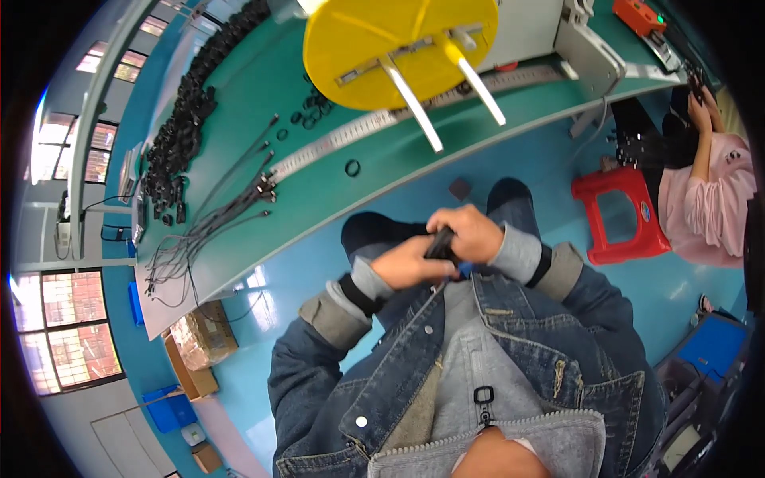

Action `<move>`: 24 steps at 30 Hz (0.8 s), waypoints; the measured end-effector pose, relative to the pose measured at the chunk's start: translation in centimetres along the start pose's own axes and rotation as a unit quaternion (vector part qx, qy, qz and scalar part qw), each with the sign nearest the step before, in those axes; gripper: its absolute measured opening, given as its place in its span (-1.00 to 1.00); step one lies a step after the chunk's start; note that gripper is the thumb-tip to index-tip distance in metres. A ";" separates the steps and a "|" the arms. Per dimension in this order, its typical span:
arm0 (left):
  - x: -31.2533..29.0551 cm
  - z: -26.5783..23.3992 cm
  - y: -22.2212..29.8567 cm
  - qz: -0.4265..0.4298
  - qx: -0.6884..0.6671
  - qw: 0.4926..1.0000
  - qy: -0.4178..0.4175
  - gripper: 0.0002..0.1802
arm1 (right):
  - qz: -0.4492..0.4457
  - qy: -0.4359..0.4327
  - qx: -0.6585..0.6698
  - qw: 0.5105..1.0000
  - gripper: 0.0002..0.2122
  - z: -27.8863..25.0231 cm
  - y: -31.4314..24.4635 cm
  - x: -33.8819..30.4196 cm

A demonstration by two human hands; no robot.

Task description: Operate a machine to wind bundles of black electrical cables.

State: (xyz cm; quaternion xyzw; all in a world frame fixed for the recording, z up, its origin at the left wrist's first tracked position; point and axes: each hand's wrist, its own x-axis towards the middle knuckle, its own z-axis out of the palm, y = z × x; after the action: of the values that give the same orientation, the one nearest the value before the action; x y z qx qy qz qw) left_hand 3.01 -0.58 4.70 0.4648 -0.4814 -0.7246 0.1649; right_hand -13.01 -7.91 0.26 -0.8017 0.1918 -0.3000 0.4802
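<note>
A short, dark bundle that looks like a coiled black cable [440, 244] is held close in front of my body, below the table's edge. My left hand [405, 263] has its fingers wrapped round one side of it. On the other side, my right hand [472, 234] closes over its upper end. Fingers cover much of the bundle. Loose black cables [191, 239] lie fanned out at the left end of the green table [319, 179], and a small black ring [352, 168] rests near its front edge.
A yellow disc [351, 48] with two metal rods [414, 107] juts over the table. A long heap of black cable bundles [171, 143] lines the far left. Along the table runs a metal ruler [335, 142]. A red stool [586, 187] and a seated co-worker [709, 199] are at right.
</note>
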 end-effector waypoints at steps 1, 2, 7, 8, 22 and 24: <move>0.0 -0.2 0.2 0.008 -0.130 0.991 -0.013 -0.59 | -0.004 0.002 0.009 1.000 -0.89 -0.4 0.0 0.6; -0.1 0.0 0.5 -0.002 -0.140 0.990 -0.016 -0.59 | 0.008 0.000 0.017 1.000 -0.89 -0.6 -0.2 0.9; 0.7 -0.8 1.6 -0.033 -0.374 0.927 -0.026 -0.53 | 0.076 -0.061 -0.024 0.995 -0.83 -0.9 0.9 2.4; 0.9 -1.0 1.5 -0.039 -0.340 0.939 -0.029 -0.54 | 0.087 -0.070 -0.028 0.993 -0.82 -0.9 1.0 2.5; 2.2 -0.2 -0.8 -0.050 -0.231 0.970 -0.051 -0.67 | 0.141 -0.114 -0.080 0.980 -0.79 0.1 2.0 1.0; 2.2 -0.1 -0.7 -0.074 -0.194 0.978 -0.027 -0.68 | 0.123 -0.108 -0.063 0.984 -0.80 0.7 2.9 0.5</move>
State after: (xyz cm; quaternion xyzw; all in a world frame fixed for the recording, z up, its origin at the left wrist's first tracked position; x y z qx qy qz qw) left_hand 2.18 -1.79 2.96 0.4382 -0.3005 -0.8267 0.1848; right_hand -12.19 -9.06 -2.38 -0.8282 0.2543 -0.1375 0.4802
